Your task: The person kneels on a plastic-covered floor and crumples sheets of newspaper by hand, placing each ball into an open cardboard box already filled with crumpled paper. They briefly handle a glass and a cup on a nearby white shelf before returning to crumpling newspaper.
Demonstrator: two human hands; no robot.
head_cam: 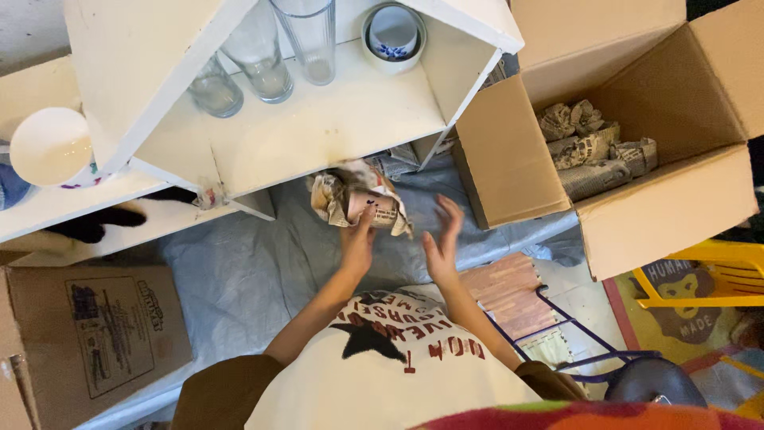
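Pinching the newspaper-wrapped bundle (360, 203) below the white shelf (318, 127), my left hand (356, 243) grips alone; my right hand (442, 243) is spread, so I could drop it.

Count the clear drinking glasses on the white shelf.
3, clustered at the shelf's back: a short one on the left, a tall one in the middle, another tall one on the right.

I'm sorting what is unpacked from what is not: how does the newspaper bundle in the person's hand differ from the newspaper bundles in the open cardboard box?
The crumpled newspaper bundle is held up by the left hand before the white shelf; the grey newspaper bundles lie inside the open brown cardboard box. The held one is loose, partly opened; the boxed ones are tightly wrapped. Both are crumpled newsprint.
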